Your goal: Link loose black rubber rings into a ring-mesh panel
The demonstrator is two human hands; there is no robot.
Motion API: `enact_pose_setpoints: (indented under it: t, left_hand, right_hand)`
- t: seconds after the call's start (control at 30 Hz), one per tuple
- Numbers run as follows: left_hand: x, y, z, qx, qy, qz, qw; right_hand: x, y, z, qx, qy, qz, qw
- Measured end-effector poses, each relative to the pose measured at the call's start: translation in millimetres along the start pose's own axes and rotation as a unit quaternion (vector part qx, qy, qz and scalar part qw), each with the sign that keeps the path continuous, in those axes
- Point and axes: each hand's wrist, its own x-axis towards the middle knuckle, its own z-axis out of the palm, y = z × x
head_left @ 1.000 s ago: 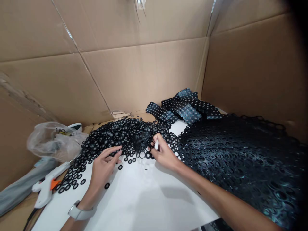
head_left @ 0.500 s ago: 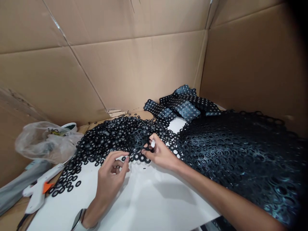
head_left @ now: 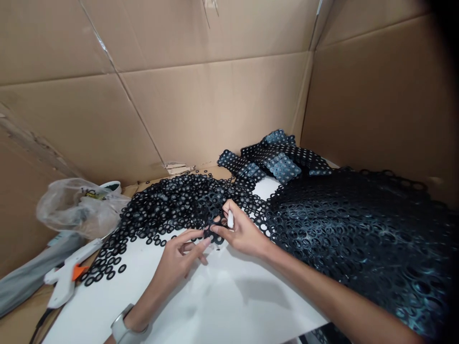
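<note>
Black rings joined into a small piece [head_left: 214, 235] lie between my two hands, at the near edge of a heap of loose black rings [head_left: 161, 203]. My right hand [head_left: 242, 231] is closed on this piece, and a small white object [head_left: 230, 218] shows by its fingers. From the left, my left hand [head_left: 183, 253] reaches the piece, its thumb and index fingertips pinched at its edge. A wide sheet of linked black rings [head_left: 344, 234] spreads at the right, beside my right forearm.
White board [head_left: 215, 296] lies under the hands. A white glue gun with an orange trigger [head_left: 66, 282], a clear plastic bag [head_left: 81, 210] and a white cup [head_left: 114, 186] are at the left. Dotted black strips [head_left: 276, 157] lie at the back, before cardboard walls [head_left: 215, 105].
My left hand has moved right, from just beside the joined rings to their edge, and its fingertips have come together there. The view has shifted slightly.
</note>
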Motion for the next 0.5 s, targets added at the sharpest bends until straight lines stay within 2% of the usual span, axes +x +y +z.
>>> enact_pose_setpoints:
  t: [0.07, 0.13, 0.23, 0.37, 0.43, 0.5]
  left_hand:
    - [0, 1, -3.5, -0.045, -0.048, -0.052, 0.996]
    - [2, 1, -5.9, -0.080, -0.084, -0.073, 0.991]
    - [4, 0, -3.8, -0.138, -0.098, -0.096, 0.981]
    - [6, -1, 1.9, -0.176, -0.069, -0.115, 0.975]
    - [8, -3, -1.5, -0.183, -0.042, -0.115, 0.976]
    - [13, -6, -11.0, -0.178, 0.010, -0.102, 0.979]
  right_hand:
    - [0, -2, -1, -0.012, -0.004, 0.007, 1.000]
    - [1, -3, 0, 0.001, -0.009, 0.018, 1.000]
    - [1, 2, 4, 0.039, -0.026, 0.025, 0.999]
    - [2, 11, 8, 0.059, -0.040, 0.015, 0.997]
    - [4, 13, 4, 0.044, -0.023, 0.009, 0.999]
    - [8, 15, -3, 0.018, 0.012, 0.005, 1.000]
